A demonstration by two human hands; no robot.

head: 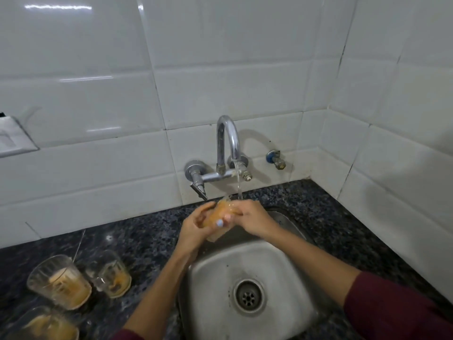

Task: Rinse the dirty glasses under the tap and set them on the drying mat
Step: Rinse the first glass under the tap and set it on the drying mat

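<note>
Over the steel sink both hands hold one dirty glass, stained orange-brown and tilted on its side. My left hand grips it from the left with fingers wrapped round its body. My right hand grips its upper end from the right. Water runs from the chrome tap in a thin stream that lands at the glass and my right hand. Three more dirty glasses stand on the counter at the left: one, a smaller one, and one at the bottom edge. No drying mat is in view.
The dark speckled stone counter surrounds the sink. White tiled walls rise behind and to the right. A small blue-collared valve sticks out of the wall right of the tap. The sink drain lies in the basin's middle.
</note>
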